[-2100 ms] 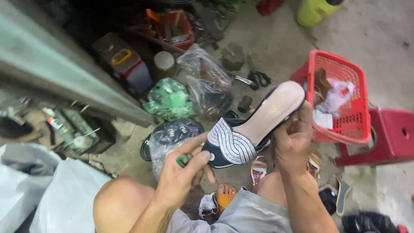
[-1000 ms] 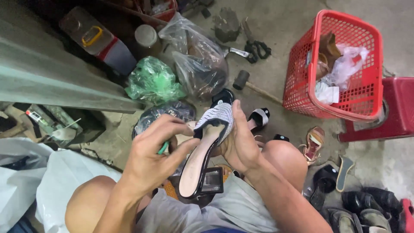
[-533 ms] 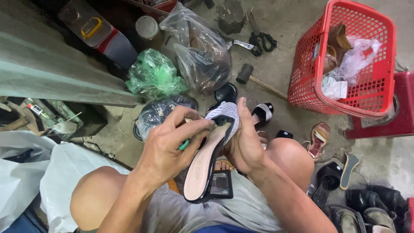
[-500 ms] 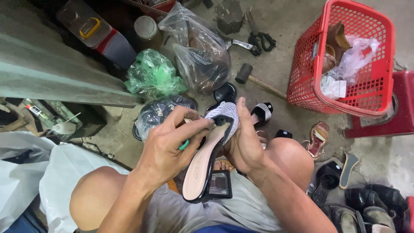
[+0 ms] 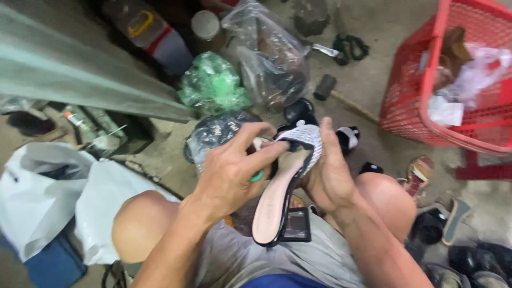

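Observation:
A slip-on sandal (image 5: 282, 200) with a pink insole, black sole and a striped black-and-white toe band is held over my lap, toe pointing away. My right hand (image 5: 328, 170) grips its right side near the band. My left hand (image 5: 234, 170) rests fingers on the band and pinches a small green object (image 5: 257, 176), mostly hidden under the fingers. A small dark rectangular item (image 5: 296, 226) lies on my lap under the heel.
A red plastic basket (image 5: 421, 80) with shoes and plastic stands at right. Clear and green plastic bags (image 5: 213, 85) of shoes lie ahead on the concrete floor. Loose sandals (image 5: 418, 173) sit by my right knee. White bags (image 5: 53, 186) are at left.
The sandal has turned from lying sideways, heel toward the basket, to toe pointing away and came down onto my lap. Both hands stayed on it; in the last half second little moved.

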